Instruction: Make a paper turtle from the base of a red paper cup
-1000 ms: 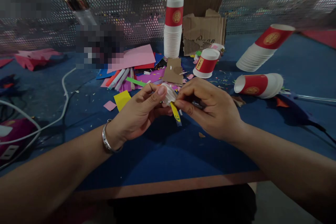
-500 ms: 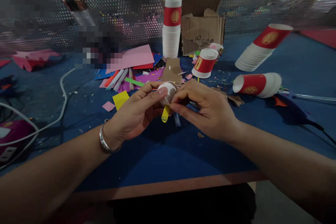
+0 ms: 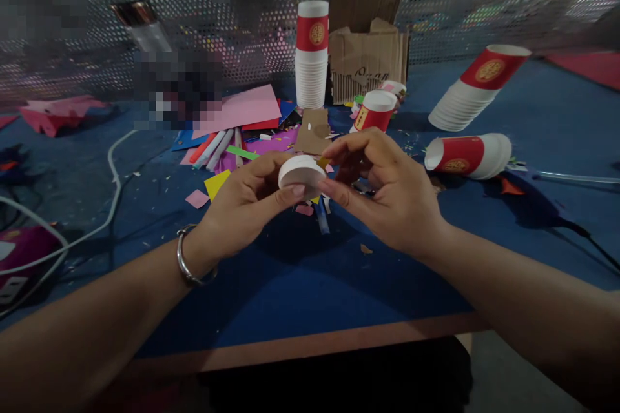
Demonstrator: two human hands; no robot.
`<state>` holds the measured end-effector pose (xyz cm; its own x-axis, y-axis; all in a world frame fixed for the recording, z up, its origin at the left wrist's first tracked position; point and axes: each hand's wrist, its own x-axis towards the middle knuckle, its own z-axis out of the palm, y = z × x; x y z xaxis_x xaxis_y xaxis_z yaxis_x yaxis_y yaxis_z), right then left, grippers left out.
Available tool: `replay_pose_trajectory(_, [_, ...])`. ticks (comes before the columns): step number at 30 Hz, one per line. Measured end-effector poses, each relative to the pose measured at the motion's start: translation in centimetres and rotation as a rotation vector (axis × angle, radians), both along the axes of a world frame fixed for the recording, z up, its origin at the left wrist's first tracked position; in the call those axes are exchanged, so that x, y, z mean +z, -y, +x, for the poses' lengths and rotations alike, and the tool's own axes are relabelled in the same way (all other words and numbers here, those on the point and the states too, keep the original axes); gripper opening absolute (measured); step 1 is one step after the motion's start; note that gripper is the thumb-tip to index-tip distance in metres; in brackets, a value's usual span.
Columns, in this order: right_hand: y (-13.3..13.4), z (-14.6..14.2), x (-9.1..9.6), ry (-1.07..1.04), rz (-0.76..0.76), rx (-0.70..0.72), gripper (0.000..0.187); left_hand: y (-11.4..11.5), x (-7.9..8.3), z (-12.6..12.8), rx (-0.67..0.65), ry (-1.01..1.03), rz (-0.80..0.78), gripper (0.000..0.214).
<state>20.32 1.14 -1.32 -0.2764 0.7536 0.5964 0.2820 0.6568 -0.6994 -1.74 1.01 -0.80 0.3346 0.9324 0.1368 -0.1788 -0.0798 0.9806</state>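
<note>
1 white piece (image 3: pixel 302 171) has turned between 2 hands (image 3: pixel 237 197).

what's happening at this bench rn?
A person is handling a small white round piece with bare hands. The left hand grips it; the right hand is at its other edge, a yellowish bit showing near its fingertips. It's held over a blue table littered with paper scraps. A tall stack of paper cups stands behind.
</note>
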Motion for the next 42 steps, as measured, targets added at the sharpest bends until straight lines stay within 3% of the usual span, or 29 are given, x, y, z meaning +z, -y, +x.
replay_pose_trajectory(7, [0.3, 0.0, 0.3, 0.022, -0.061, 0.046, 0.033, 0.1, 0.3, -0.4, 0.059, -0.11, 0.21, 0.018])
replay_pose_trajectory(21, [0.3, 0.0, 0.5, 0.088, -0.026, 0.133, 0.016, 0.5, 0.6, -0.9, 0.039, -0.235, 0.261, 0.02])
replay_pose_trajectory(25, [0.3, 0.0, 0.4, 0.077, -0.046, 0.137, 0.024, 0.1, 0.2, -0.9, -0.008, -0.215, 0.267, 0.022])
replay_pose_trajectory(29, [0.2, 0.0, 0.2, -0.004, -0.098, 0.149, 0.034, -0.6, -0.2, -0.9, -0.05, -0.123, 0.17, 0.029])
replay_pose_trajectory(33, [0.2, -0.1, 0.6, -0.063, -0.144, 0.131, 0.032, -0.9, 0.0, -0.8, -0.065, -0.042, -0.004, 0.034])
replay_pose_trajectory(42, [0.2, 0.1, 1.3, -0.025, -0.165, -0.004, 0.035, -1.1, 0.6, -1.0, -0.144, -0.01, -0.204, 0.034])
